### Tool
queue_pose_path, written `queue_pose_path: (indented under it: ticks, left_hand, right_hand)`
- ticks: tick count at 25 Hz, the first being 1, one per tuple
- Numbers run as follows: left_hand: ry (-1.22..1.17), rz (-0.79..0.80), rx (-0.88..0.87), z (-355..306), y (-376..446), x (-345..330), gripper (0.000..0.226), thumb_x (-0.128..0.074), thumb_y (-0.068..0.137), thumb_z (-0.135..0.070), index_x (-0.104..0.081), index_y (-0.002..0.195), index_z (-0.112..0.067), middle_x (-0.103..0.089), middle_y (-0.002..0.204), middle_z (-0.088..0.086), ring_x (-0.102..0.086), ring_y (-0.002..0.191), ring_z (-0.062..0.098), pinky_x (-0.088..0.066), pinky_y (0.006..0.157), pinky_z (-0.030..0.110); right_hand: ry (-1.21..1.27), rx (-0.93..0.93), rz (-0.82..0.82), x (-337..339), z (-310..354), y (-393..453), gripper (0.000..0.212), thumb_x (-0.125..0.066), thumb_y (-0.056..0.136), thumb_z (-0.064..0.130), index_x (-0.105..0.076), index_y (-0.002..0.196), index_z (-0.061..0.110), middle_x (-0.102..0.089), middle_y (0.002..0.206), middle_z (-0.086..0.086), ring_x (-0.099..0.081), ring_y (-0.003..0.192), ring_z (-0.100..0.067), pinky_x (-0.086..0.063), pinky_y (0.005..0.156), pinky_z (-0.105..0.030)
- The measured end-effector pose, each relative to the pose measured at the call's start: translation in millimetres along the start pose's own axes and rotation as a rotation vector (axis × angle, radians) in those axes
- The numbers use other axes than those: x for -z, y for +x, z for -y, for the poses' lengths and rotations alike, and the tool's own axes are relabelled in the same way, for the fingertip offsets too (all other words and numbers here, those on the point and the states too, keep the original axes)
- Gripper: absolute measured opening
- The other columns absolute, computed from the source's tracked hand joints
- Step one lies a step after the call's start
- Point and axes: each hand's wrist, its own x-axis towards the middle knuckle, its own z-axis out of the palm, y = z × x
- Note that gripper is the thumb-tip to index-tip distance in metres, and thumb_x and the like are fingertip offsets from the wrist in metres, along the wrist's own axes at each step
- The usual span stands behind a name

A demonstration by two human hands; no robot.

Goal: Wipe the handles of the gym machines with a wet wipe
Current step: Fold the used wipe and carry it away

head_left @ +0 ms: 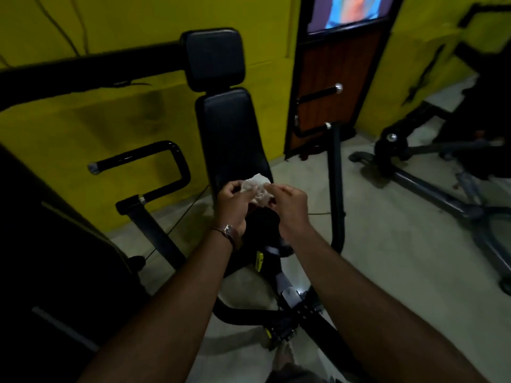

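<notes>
A crumpled wet wipe [257, 191] is held in front of the seat back [231, 139] of a gym machine, between both hands. The fingers of the left hand [231, 199] are curled and pinched on its left edge, and those of the right hand [287, 200] are pinched on its right side. The wipe is bunched, so no clear long axis can be given; its bulk seems to run slightly from upper left to lower right, though the dim light leaves this uncertain.

No handle is being touched yet. The looped left handle [154, 167] lies well apart to the left, and the right handle [320, 94] beyond the seat. If the wipe is left wadded, only a small face would probably be pressed on a grip, and patches could be missed. It could also be torn if pulled too hard, or dropped onto the floor [387, 244] while being passed to one hand.
</notes>
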Motion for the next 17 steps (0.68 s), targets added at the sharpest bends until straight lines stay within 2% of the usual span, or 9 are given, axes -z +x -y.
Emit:
queue_pose_path:
  ticks: [2, 4, 6, 8, 10, 14, 17]
  left_hand:
    - [0.080, 0.062, -0.060, 8, -32, -13, 0.026, -0.069, 0.083, 0.004, -0.059, 0.101, -0.012, -0.069, 0.083, 0.006, -0.066, 0.072, 0.018, -0.056, 0.065, 0.033]
    - [0.066, 0.120, -0.064, 15, -63, -28, 0.029, -0.064, 0.083, 0.008, -0.058, 0.102, -0.013, -0.068, 0.082, 0.008, -0.065, 0.069, 0.019, -0.055, 0.058, 0.028]
    - [0.039, 0.189, 0.014, 22, -97, -46, 0.028, -0.059, 0.085, 0.009, -0.058, 0.101, -0.014, -0.066, 0.078, 0.009, -0.065, 0.062, 0.018, -0.054, 0.052, 0.027]
    - [0.045, 0.314, 0.085, 36, -130, -69, 0.028, -0.058, 0.083, 0.010, -0.059, 0.094, -0.016, -0.066, 0.076, 0.012, -0.066, 0.062, 0.023, -0.054, 0.058, 0.032]
    - [0.065, 0.456, 0.125, 51, -168, -97, 0.027, -0.058, 0.081, 0.009, -0.061, 0.089, -0.017, -0.066, 0.085, 0.018, -0.065, 0.075, 0.030, -0.053, 0.067, 0.039]
    - [0.128, 0.762, 0.155, 79, -261, -164, 0.033, -0.055, 0.083, 0.010, -0.064, 0.104, -0.013, -0.068, 0.096, 0.014, -0.064, 0.076, 0.025, -0.054, 0.061, 0.030]
    - [0.159, 0.936, 0.150, 103, -331, -214, 0.034, -0.055, 0.082, 0.013, -0.066, 0.105, -0.008, -0.070, 0.098, 0.011, -0.067, 0.079, 0.020, -0.056, 0.063, 0.028]
  right_hand:
    - [-0.062, 0.062, -0.056, 26, 5, -35, 0.014, -0.079, 0.076, 0.003, -0.070, 0.086, 0.000, -0.071, 0.085, -0.022, -0.069, 0.073, -0.025, -0.059, 0.069, -0.035]
    - [0.011, 0.048, -0.127, 55, 12, -70, 0.015, -0.071, 0.076, -0.008, -0.068, 0.085, 0.003, -0.070, 0.086, -0.022, -0.068, 0.074, -0.026, -0.058, 0.066, -0.034]
    - [0.105, -0.003, -0.203, 90, 20, -107, 0.020, -0.060, 0.080, -0.013, -0.066, 0.086, 0.005, -0.068, 0.081, -0.017, -0.065, 0.065, -0.022, -0.053, 0.058, -0.027]
    - [0.209, -0.044, -0.232, 129, 29, -142, 0.021, -0.054, 0.084, -0.011, -0.066, 0.091, 0.005, -0.067, 0.076, -0.014, -0.063, 0.059, -0.020, -0.051, 0.057, -0.028]
    - [0.282, -0.031, -0.262, 168, 36, -176, 0.020, -0.053, 0.086, -0.007, -0.066, 0.098, 0.003, -0.069, 0.082, -0.015, -0.065, 0.066, -0.024, -0.052, 0.064, -0.032]
    - [0.403, 0.149, -0.521, 260, 56, -239, 0.016, -0.064, 0.084, -0.008, -0.063, 0.097, 0.002, -0.069, 0.089, -0.019, -0.067, 0.075, -0.028, -0.057, 0.067, -0.033]
    - [0.456, 0.249, -0.733, 342, 74, -289, 0.013, -0.062, 0.087, -0.009, -0.063, 0.095, 0.002, -0.068, 0.090, -0.018, -0.067, 0.078, -0.028, -0.059, 0.068, -0.033]
